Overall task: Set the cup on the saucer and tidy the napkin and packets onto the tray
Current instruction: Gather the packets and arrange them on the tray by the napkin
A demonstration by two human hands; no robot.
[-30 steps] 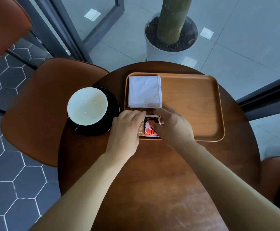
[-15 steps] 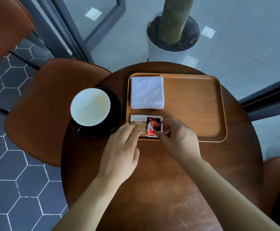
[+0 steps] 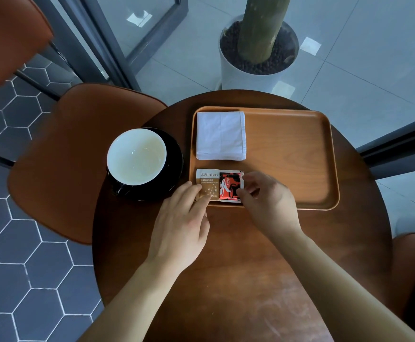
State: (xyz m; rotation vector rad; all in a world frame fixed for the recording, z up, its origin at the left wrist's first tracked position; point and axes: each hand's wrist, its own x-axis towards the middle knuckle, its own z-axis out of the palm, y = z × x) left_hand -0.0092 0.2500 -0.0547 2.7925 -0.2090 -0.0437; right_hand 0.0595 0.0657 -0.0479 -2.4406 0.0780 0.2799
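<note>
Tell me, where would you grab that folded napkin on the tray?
I'd pinch the napkin's right edge, coming from the right. It lies flat; its left and far edges hug the tray's rim, packets lie off its near edge, but its right side faces bare tray.

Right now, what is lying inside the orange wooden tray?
A folded white napkin, and nearer, a brown-and-white packet beside a red-and-black packet. Fingers of the left hand cover the brown packet's near corner; anything under the napkin is hidden.
</note>
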